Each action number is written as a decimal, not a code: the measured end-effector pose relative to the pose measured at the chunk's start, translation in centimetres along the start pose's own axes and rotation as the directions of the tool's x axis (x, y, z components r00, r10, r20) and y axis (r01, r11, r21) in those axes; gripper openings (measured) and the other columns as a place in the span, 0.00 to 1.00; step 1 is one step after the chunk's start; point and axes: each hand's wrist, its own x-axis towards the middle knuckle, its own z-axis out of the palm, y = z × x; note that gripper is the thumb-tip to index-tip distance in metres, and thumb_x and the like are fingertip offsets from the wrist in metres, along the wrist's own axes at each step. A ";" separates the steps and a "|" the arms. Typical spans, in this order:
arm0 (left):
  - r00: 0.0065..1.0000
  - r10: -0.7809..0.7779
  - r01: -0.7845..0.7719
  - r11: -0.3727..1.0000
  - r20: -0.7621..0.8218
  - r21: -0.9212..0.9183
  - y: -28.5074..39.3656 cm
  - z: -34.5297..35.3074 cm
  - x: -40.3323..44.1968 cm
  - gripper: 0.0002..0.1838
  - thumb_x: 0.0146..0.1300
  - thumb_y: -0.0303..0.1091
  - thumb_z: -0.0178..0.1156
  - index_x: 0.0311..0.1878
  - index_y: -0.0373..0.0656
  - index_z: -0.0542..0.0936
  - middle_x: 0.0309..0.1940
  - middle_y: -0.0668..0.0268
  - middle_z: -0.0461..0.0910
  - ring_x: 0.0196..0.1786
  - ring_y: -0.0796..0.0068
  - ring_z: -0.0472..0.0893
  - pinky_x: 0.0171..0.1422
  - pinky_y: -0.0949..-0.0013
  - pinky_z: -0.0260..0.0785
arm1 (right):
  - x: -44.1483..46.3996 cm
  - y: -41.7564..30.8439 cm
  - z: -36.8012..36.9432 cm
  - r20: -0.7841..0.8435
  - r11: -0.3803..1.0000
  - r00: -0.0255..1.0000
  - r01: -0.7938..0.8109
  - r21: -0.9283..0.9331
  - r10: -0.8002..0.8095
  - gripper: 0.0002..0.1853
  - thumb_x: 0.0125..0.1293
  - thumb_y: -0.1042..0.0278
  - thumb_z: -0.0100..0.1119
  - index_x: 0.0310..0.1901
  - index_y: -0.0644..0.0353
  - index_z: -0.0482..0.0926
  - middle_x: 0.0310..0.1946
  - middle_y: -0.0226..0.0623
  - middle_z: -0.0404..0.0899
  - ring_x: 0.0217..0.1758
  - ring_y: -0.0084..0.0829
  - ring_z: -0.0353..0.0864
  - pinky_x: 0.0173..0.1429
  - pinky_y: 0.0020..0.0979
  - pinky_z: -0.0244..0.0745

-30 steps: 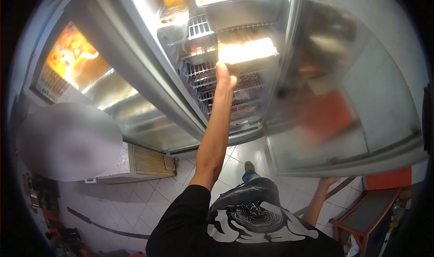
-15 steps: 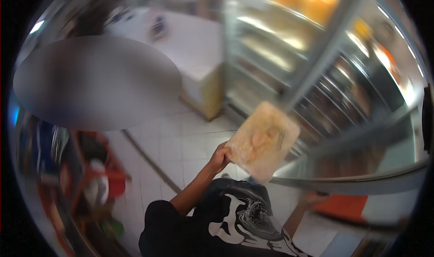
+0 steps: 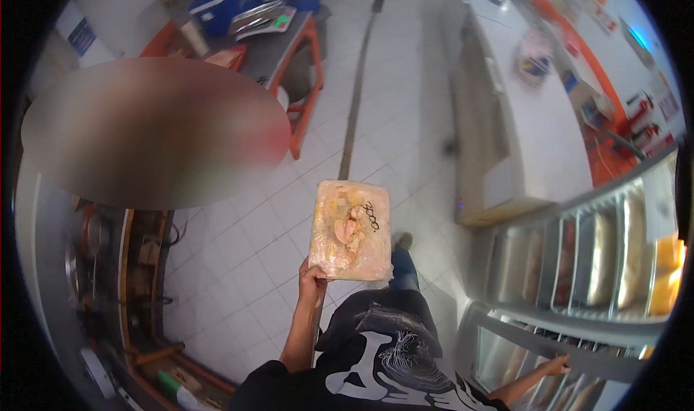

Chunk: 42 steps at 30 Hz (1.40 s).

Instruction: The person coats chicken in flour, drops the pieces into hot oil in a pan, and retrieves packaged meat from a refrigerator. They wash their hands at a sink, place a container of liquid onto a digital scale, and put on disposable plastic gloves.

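My left hand is closed on the lower left edge of a plastic-wrapped tray held in front of my body. The tray is pale and flat, with pinkish-orange food pieces showing under the film and black handwriting that looks like "3000" near its upper right. At the lower right, my right hand is at the grey frame of a glass refrigerator door; its fingers seem curled on the door's edge, partly hard to make out.
Lit refrigerator shelves stand at the right, and a long white counter runs beyond them. An orange-framed table carries blue coolers at the upper left. Wooden shelving is at the left. A dark strip crosses the tiled floor.
The view has swung to the right, bringing the floor and long counter ahead. The wrapped tray stays in my left hand, now more upright. My right hand is still at the refrigerator door.
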 end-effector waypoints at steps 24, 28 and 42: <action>0.718 0.360 -0.556 0.812 -0.595 -0.180 -10.7 9.4 5.3 0.29 0.40 0.28 0.48 0.52 0.33 0.71 0.42 0.56 0.78 0.40 0.60 0.81 0.40 0.55 0.78 | -76.8 -34.8 44.1 0.077 0.435 -0.763 -0.280 0.856 -0.642 0.10 0.66 0.66 0.54 0.44 0.63 0.78 0.35 0.38 0.81 0.38 0.31 0.80 0.46 0.31 0.75; 0.701 0.345 -0.596 0.764 -0.624 -0.248 -11.0 10.3 7.5 0.28 0.38 0.28 0.49 0.50 0.33 0.71 0.41 0.59 0.78 0.39 0.62 0.80 0.41 0.59 0.76 | -87.6 -43.5 42.9 -0.120 0.410 -0.690 -0.550 0.728 -0.714 0.13 0.67 0.62 0.54 0.45 0.64 0.77 0.35 0.40 0.80 0.37 0.30 0.80 0.44 0.29 0.75; 0.645 0.243 -0.568 0.787 -0.724 -0.242 0.4 8.1 13.3 0.31 0.37 0.28 0.51 0.53 0.37 0.70 0.43 0.59 0.76 0.44 0.62 0.79 0.49 0.54 0.76 | -104.7 -51.6 48.1 0.519 0.590 -0.653 0.135 0.796 -0.551 0.23 0.57 0.60 0.58 0.48 0.72 0.76 0.38 0.55 0.81 0.46 0.48 0.82 0.48 0.44 0.74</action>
